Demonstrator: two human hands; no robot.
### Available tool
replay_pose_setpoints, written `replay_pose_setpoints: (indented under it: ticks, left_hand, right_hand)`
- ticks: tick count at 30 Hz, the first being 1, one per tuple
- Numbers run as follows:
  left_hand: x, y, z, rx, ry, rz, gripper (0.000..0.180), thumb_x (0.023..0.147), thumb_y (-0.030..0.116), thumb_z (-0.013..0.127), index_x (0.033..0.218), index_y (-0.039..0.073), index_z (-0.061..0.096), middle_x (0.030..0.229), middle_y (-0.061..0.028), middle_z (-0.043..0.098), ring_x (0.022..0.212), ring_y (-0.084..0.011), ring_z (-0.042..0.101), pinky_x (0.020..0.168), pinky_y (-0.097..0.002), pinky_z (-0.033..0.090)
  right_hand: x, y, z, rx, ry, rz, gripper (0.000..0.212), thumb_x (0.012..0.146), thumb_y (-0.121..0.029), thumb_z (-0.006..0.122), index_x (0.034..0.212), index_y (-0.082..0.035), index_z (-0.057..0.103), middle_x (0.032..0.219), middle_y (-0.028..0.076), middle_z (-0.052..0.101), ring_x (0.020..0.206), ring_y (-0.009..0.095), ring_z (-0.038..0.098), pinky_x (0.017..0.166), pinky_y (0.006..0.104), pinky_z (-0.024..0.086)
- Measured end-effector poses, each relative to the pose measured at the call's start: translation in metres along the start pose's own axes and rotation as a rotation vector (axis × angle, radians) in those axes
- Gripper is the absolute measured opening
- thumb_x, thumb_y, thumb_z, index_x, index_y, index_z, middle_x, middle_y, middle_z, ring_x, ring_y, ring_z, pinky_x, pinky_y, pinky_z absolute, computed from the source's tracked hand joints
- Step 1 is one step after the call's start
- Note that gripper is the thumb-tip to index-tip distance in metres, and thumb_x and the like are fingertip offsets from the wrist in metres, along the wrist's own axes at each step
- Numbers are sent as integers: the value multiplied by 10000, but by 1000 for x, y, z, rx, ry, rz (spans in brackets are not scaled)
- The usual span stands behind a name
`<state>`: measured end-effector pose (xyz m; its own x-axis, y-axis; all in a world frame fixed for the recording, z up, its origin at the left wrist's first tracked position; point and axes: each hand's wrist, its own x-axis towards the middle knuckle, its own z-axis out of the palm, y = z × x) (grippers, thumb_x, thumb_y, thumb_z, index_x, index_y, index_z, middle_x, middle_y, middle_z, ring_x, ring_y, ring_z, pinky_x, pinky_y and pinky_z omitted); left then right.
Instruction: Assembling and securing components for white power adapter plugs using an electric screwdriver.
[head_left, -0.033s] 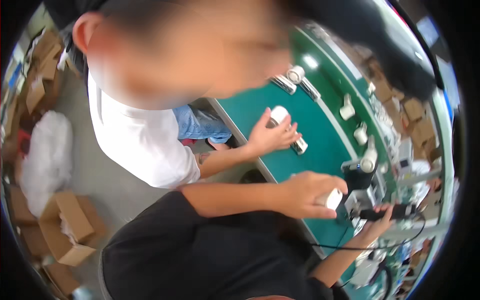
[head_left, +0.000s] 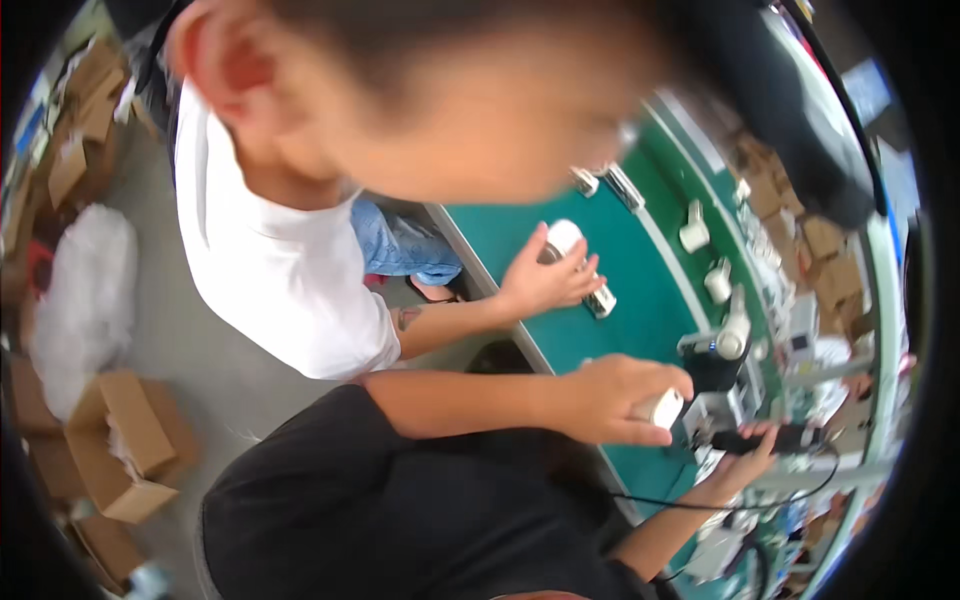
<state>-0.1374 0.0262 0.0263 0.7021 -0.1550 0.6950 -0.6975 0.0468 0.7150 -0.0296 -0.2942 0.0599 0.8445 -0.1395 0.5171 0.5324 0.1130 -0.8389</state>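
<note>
My left hand [head_left: 620, 402] is closed around a white rounded plastic part [head_left: 660, 408], whose end shows beyond my fingers. The rest of that part is hidden in the palm. Farther right, my right hand [head_left: 750, 458] grips a black electric screwdriver [head_left: 795, 438] with a cable attached. The screwdriver's front end points toward a small metal fixture [head_left: 715, 412] beside my left hand. Whether it touches anything there I cannot tell.
A co-worker in a white shirt [head_left: 270, 270] leans in beside me, a hand [head_left: 545, 275] at a white cylindrical part [head_left: 562, 238] over the green bench [head_left: 640, 290]. White pistol-shaped housings [head_left: 694, 230] stand along the far side. Cardboard boxes [head_left: 130, 440] and a white bag [head_left: 85, 300] lie behind on the floor.
The co-worker's head has moved right, covering more of the bench's far left. My hands keep their holds, with only a slight shift in view.
</note>
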Motion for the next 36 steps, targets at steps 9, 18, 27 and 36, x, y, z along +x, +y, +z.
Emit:
replay_pose_setpoints:
  ticks: [9, 18, 27, 36]
  left_hand:
    - [-29, 20, -55, -334, -157, -179, 500, 833, 400, 597, 1187, 80, 449, 949, -151, 570, 869, -306, 568, 705, -365, 438]
    - [-39, 6, -56, -482, -70, -131, 523, 811, 365, 620, 1201, 65, 441, 860, -127, 565, 793, -297, 570, 667, -361, 438]
    - [-44, -16, -26, -326, -176, -98, 498, 845, 392, 579, 1184, 58, 433, 988, -133, 560, 862, -314, 566, 722, -369, 440]
    - [-48, -24, -23, -292, -76, -58, 503, 850, 413, 569, 1177, 56, 432, 1022, -123, 548, 865, -294, 564, 727, -363, 445]
  right_hand:
    - [-5, -7, 28, -58, -5, -13, 342, 932, -168, 486, 1234, -36, 393, 698, 16, 433, 597, 102, 414, 576, 255, 385]
    - [-8, -10, 42, -50, 45, -19, 382, 933, -186, 488, 1271, -54, 368, 715, 18, 439, 605, 107, 411, 586, 263, 393]
    - [-7, -10, 31, -23, 36, -19, 375, 937, -173, 490, 1266, -38, 372, 717, 8, 427, 616, 95, 408, 595, 244, 385]
    - [-7, -10, 27, -15, 35, -25, 396, 930, -155, 494, 1276, -34, 342, 714, 16, 429, 614, 100, 407, 581, 251, 388]
